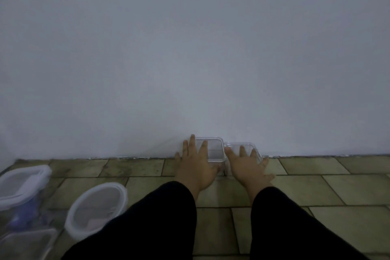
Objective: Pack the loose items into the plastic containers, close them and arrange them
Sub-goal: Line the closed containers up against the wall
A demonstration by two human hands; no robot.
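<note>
Two clear lidded plastic containers stand side by side on the tiled floor against the white wall. My left hand (195, 164) lies flat, fingers spread, over the taller left container (214, 150). My right hand (248, 164) lies flat on the lower right container (238, 145), fingers spread across its lid. Both hands cover much of the boxes, and their contents cannot be made out. Black sleeves reach down to the bottom edge of the view.
At the lower left a round container (98, 210) with a white rim stands on the floor tiles (337, 188). Beside it is a rectangular container (20, 188) with a white lid frame and something blue inside. Another clear box (27, 243) sits in the bottom left corner.
</note>
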